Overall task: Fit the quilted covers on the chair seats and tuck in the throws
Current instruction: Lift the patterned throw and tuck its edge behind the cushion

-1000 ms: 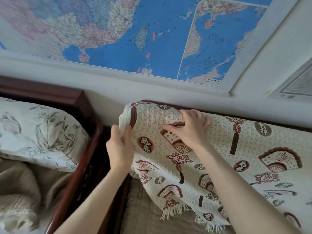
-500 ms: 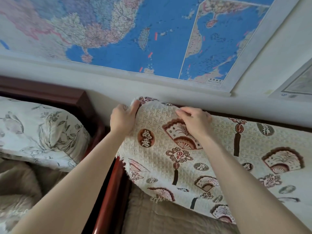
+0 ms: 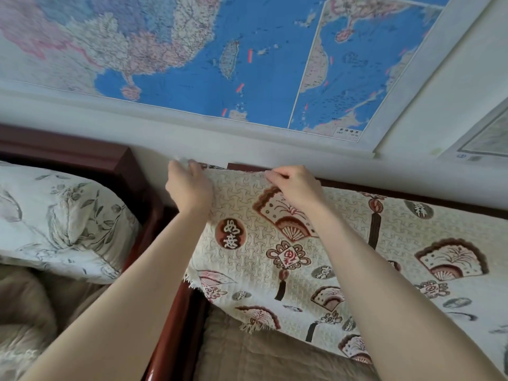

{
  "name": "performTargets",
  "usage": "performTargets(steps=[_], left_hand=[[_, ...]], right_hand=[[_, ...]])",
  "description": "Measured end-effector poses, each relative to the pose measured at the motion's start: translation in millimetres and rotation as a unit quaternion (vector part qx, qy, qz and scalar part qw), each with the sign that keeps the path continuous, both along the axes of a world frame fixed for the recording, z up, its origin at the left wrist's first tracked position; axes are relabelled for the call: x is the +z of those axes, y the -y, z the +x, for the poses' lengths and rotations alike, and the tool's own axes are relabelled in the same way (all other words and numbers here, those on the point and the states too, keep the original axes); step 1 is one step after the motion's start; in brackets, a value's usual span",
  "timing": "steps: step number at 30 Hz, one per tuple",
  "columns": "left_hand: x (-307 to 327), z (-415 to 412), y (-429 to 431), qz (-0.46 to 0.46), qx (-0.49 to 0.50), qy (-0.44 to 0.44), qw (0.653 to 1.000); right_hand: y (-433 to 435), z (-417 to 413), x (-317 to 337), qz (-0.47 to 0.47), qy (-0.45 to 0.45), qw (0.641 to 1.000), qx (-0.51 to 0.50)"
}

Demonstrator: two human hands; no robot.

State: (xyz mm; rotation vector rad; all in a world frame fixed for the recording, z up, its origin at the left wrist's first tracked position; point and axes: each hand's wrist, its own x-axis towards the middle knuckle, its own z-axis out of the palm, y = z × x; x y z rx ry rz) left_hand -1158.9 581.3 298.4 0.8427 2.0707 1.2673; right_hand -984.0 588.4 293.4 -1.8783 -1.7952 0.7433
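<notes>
The left hand (image 3: pixel 189 188) is gripping the fan-patterned throw's (image 3: pixel 255 259) corner and the right hand (image 3: pixel 297 185) is pinching its top edge at the chair back's upper left corner, so pulling evenly, level with the wooden rail (image 3: pixel 343 185), is probably mattering most before tucking.

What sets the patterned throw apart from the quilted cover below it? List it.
The throw is cream with red-brown fans and a fringed edge; the quilted cover is plain tan. The throw drapes down the chair back, gripped at its top by the left hand and right hand; the quilted cover lies flat below, untouched. Both are textured fabrics.
</notes>
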Motion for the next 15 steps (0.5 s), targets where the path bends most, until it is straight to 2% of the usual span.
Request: performTargets(steps=[2,3,6,7,11,15], left_hand=[[-6.0,-2.2,-7.6,-0.048,-0.046,0.012,0.998],[-10.5,-2.9,-6.5,-0.053,-0.063,0.018,0.996],[-26.8,1.1,29.3,-0.010,-0.079,-0.023,0.997],[-35.5,4.1,48.9,0.009,-0.086,-0.043,0.995],[-72.1,15.1,105.6,0.008,-0.098,-0.094,0.991],[-72.3,8.5,102.2,0.022,-0.114,-0.077,0.990]], right_hand=[[-7.6,0.1,-9.2,0.012,0.129,0.990,-0.056],[-6.5,1.8,-14.3,0.052,0.159,0.982,-0.088],[26.0,19.9,-34.7,0.227,0.141,0.950,-0.161],[42.2,28.2,-47.1,0.256,0.135,0.942,-0.168],[100.7,48.7,-92.9,0.238,0.147,0.955,-0.095],[129.3,44.0,-107.1,0.151,0.141,0.977,-0.051]])
